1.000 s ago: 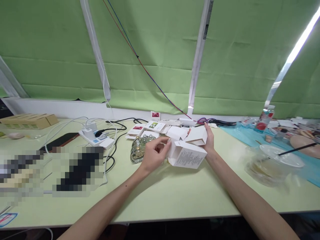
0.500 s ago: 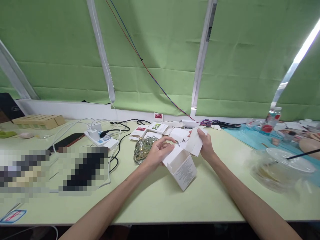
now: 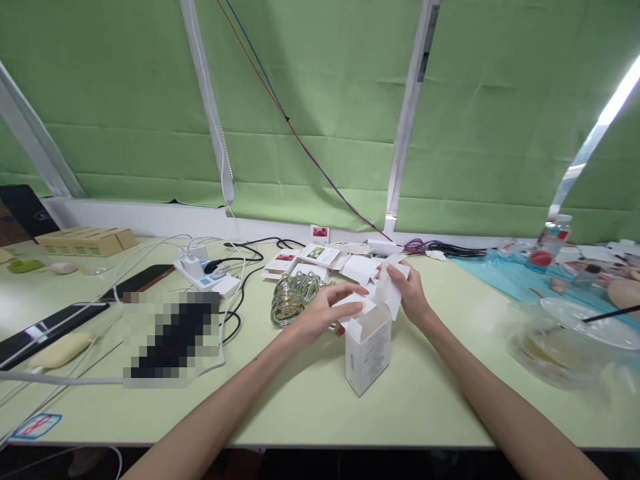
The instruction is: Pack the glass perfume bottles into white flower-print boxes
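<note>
In the middle of the view, my left hand (image 3: 327, 313) pinches the upper flap of a small white carton (image 3: 370, 350) with fine print on its sides. The carton's top is open and its body hangs tilted over the table. Closed on a folded white paperboard piece (image 3: 395, 293), my right hand (image 3: 413, 293) is just above and to the right of the carton's mouth. The piece's lower edge overlaps the opening; whether it reaches inside I cannot tell. Left of my left hand stand several glass bottles (image 3: 290, 297) with gold-coloured tops.
Behind my hands lie several white cartons (image 3: 320, 255). To the left are a power strip (image 3: 205, 275), cables and phones (image 3: 50, 327). On the right are a clear plastic bowl (image 3: 555, 350), blue sheeting (image 3: 500, 275) and a drink bottle (image 3: 550, 243).
The carton has turned more upright, its printed side now facing right. The paperboard piece in my right hand has come closer to the carton's opening.
</note>
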Demonstrator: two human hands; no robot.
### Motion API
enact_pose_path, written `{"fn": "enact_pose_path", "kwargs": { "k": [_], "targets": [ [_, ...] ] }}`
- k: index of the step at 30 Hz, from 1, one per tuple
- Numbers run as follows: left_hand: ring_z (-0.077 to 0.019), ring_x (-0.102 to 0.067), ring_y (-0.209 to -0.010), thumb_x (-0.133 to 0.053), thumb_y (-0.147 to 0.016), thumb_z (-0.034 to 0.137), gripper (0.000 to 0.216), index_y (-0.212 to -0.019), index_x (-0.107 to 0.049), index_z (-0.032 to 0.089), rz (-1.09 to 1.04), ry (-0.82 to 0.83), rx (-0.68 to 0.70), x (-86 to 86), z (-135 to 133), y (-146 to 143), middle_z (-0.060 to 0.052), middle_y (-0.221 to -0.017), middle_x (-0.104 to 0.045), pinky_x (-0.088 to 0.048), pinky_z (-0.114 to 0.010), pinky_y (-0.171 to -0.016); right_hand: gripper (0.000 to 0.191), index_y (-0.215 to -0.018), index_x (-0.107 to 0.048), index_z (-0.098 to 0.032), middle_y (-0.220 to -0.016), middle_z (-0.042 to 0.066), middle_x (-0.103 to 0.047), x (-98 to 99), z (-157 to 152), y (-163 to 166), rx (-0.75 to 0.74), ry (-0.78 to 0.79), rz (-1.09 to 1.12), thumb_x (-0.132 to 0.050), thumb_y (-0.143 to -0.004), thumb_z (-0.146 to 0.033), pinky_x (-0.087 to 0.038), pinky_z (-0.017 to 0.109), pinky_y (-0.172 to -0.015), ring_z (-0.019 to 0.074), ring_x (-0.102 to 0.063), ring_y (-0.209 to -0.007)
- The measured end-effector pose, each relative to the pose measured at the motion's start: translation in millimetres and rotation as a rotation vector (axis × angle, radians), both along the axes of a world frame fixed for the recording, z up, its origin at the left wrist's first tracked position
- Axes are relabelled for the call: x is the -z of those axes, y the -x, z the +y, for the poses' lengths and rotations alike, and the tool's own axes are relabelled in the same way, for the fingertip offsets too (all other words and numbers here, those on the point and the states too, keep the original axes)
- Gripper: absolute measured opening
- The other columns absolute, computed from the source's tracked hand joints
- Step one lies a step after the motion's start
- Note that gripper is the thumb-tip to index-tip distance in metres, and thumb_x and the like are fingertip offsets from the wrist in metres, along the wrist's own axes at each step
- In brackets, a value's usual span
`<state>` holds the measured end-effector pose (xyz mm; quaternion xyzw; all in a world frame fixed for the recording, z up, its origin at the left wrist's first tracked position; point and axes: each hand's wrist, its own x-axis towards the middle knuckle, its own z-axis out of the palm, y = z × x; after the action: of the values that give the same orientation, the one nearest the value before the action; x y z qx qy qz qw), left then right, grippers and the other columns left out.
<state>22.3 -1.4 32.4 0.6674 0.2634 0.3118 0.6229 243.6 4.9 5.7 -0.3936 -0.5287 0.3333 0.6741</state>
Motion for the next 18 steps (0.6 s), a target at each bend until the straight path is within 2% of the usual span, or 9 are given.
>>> {"fn": "enact_pose_path", "kwargs": {
  "k": [4,9,18],
  "targets": [
    [-0.0107,-0.053,-0.068,-0.081,-0.070,0.038,0.051,-0.117,-0.068,0.023,0.064,-0.029,0.022,-1.7,-1.0,1.3,-0.002,-0.095,-0.060,-0.039,-0.019,-0.045,0.038,-0.090,-0.062,-0.021,-0.080,0.004,-0.071,2.1,1.0,-2.0,-0.009,-0.011,-0.012,-0.074,-0.080,-0.056,-0.049,0.029,-0.059,0.0188,-0.063,-0.067],
    [-0.0112,-0.054,-0.070,-0.084,-0.068,0.040,0.061,-0.124,-0.065,0.025,0.073,-0.001,0.117,-2.0,-0.4,2.5,-0.004,-0.101,-0.062,-0.039,-0.020,-0.050,0.037,-0.089,-0.063,-0.021,-0.079,0.003,-0.071,1.3,0.6,-2.2,-0.018,-0.013,0.006,-0.074,-0.079,-0.055,-0.050,0.028,-0.059,0.0173,-0.062,-0.064],
    [-0.0251,-0.060,-0.108,-0.089,-0.062,0.038,0.081,-0.137,-0.059,0.029,0.115,-0.008,0.279,1.3,4.3,7.1,-0.008,-0.125,-0.062,-0.049,-0.033,-0.083,0.047,-0.084,-0.065,-0.019,-0.072,0.004,-0.070,-2.8,0.8,-0.4,0.021,0.042,0.119,-0.075,-0.073,-0.063,-0.051,0.028,-0.057,0.0178,-0.065,-0.062]
  ]
}}
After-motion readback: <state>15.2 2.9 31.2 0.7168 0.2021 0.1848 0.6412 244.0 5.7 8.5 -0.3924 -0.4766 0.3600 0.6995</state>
